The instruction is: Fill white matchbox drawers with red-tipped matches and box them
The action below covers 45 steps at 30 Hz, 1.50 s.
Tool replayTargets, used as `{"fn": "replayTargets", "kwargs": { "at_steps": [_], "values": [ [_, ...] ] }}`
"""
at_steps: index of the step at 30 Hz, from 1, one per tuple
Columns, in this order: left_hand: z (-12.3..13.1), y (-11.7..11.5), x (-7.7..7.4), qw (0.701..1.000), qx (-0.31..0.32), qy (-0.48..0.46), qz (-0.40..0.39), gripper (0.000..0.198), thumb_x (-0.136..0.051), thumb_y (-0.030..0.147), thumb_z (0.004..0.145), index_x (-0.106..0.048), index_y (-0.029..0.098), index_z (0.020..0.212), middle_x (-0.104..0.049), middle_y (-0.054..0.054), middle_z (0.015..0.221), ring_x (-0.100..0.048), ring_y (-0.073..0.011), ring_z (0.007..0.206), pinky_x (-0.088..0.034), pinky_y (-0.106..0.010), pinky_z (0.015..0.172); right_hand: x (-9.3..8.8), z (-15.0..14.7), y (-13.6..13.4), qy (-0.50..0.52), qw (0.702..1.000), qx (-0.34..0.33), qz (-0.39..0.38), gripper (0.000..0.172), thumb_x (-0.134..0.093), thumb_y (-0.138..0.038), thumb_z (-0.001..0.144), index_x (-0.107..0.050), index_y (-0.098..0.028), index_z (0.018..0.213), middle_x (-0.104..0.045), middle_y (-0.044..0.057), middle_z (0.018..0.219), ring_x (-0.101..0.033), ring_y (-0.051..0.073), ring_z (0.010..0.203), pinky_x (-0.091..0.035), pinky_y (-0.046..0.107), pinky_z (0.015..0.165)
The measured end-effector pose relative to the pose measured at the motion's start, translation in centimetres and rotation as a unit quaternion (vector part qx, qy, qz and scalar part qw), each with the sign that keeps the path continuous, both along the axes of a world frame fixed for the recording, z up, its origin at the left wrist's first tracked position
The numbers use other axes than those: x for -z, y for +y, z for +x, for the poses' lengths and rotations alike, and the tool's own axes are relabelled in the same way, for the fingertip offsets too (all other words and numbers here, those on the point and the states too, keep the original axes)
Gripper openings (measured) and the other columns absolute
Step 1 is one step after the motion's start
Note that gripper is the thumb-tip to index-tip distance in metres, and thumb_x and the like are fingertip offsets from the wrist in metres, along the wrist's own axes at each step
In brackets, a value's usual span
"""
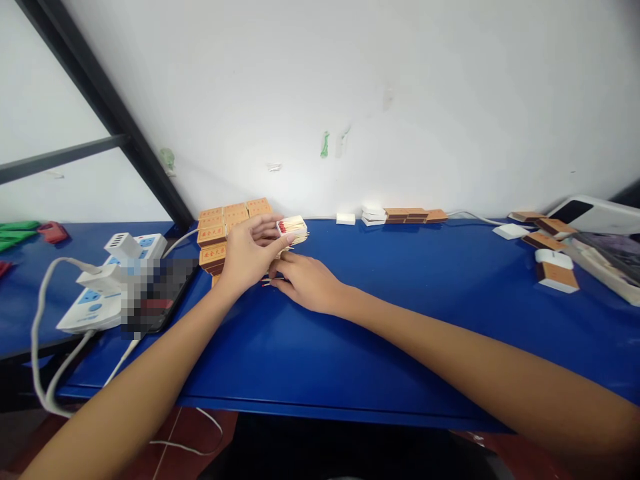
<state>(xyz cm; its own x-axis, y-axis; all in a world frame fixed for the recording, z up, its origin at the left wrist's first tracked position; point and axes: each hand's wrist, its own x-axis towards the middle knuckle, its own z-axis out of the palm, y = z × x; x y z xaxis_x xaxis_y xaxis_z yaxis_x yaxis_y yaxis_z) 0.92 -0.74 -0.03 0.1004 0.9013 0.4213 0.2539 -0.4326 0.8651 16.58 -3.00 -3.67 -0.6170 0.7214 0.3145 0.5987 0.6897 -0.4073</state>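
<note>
My left hand (247, 250) grips a white inner matchbox tray (299, 221) filled with red-tipped matches (290, 226). The tray is raised and tilted, with its open side towards me. Just below it, my right hand (307, 281) is bent low over the table, its fingers curled and drawn together. Loose matches (267, 283) show at its thumb and fingertips, and they seem to be pinched there. More pale matchsticks (302, 238) stick out beneath the tray, partly hidden by my left thumb. Behind my left hand stand stacked orange matchboxes (213, 235).
White trays (373, 215) and brown matchboxes (406, 215) line the wall. More boxes (557, 276) lie at the right beside a pale container (607, 270). On the left are a power strip (103, 313) with cables and a dark phone (173, 287). The blue table (350, 373) ends near me.
</note>
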Motion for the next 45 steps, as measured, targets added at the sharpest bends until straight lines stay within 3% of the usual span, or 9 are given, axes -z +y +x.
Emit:
{"fn": "replayTargets", "kwargs": {
  "at_steps": [9,12,15,21,26,37,45],
  "values": [
    [0.1,-0.2,0.0,1.000,0.007,0.005,0.000,0.053,-0.093,0.039,0.074,-0.075,0.013,0.117,-0.081,-0.014,0.112,-0.078,-0.0271,0.100,-0.066,-0.041,0.091,-1.0,0.3,0.2,-0.056,0.998,0.006,-0.034,0.013,-0.062,-0.025,0.105,-0.069,-0.015,0.104,-0.070,0.013,0.119,-0.069,0.026,0.104,-0.046,0.034,0.080],
    [0.0,-0.2,-0.1,1.000,0.008,0.005,-0.007,0.056,-0.094,0.041,0.073,-0.075,0.013,0.117,-0.081,-0.015,0.112,-0.078,-0.0279,0.100,-0.065,-0.040,0.091,-2.3,1.8,0.5,-0.078,0.995,-0.011,-0.056,0.011,-0.062,-0.022,0.104,-0.069,-0.014,0.101,-0.070,0.013,0.118,-0.067,0.024,0.102,-0.045,0.033,0.081],
    [0.0,0.0,-0.1,1.000,0.011,0.004,-0.010,0.058,-0.094,0.042,0.072,-0.074,0.012,0.117,-0.081,-0.015,0.111,-0.078,-0.0275,0.100,-0.065,-0.039,0.090,-4.3,4.2,1.3,-0.058,0.995,-0.027,-0.075,0.008,-0.067,-0.020,0.100,-0.069,-0.016,0.094,-0.071,0.009,0.102,-0.063,0.020,0.091,-0.042,0.030,0.078],
    [0.2,0.1,0.4,1.000,0.014,0.022,-0.009,0.053,-0.094,0.040,0.072,-0.075,0.013,0.114,-0.081,-0.012,0.102,-0.077,-0.0244,0.093,-0.065,-0.037,0.084,-7.2,7.2,2.7,0.044,0.998,0.036,-0.035,0.017,-0.061,-0.029,0.103,-0.067,-0.017,0.092,-0.063,0.003,0.087,-0.052,0.015,0.074,-0.035,0.028,0.069],
    [0.4,-0.2,0.7,0.998,0.037,0.036,-0.023,0.049,-0.093,0.038,0.073,-0.076,0.015,0.113,-0.081,-0.010,0.102,-0.076,-0.0239,0.095,-0.064,-0.037,0.085,-6.4,7.0,3.2,0.061,0.994,0.077,0.043,0.010,-0.063,-0.024,0.101,-0.065,-0.017,0.093,-0.061,0.004,0.092,-0.052,0.017,0.080,-0.036,0.029,0.074],
    [0.5,-0.4,0.8,0.996,0.071,0.038,-0.029,0.049,-0.094,0.038,0.073,-0.076,0.016,0.113,-0.081,-0.010,0.107,-0.077,-0.0248,0.100,-0.064,-0.037,0.088,-4.9,6.9,3.8,0.034,0.994,0.078,0.065,0.009,-0.062,-0.023,0.101,-0.064,-0.018,0.095,-0.062,0.006,0.096,-0.055,0.018,0.083,-0.037,0.031,0.073],
    [0.5,-0.4,0.7,0.998,0.058,0.018,-0.025,0.049,-0.094,0.038,0.073,-0.076,0.016,0.113,-0.081,-0.011,0.104,-0.077,-0.0256,0.099,-0.065,-0.039,0.087,-4.7,6.6,3.6,0.122,0.982,0.087,0.118,0.010,-0.063,-0.025,0.101,-0.063,-0.018,0.093,-0.057,0.002,0.086,-0.052,0.016,0.074,-0.037,0.030,0.071]
  ]
}}
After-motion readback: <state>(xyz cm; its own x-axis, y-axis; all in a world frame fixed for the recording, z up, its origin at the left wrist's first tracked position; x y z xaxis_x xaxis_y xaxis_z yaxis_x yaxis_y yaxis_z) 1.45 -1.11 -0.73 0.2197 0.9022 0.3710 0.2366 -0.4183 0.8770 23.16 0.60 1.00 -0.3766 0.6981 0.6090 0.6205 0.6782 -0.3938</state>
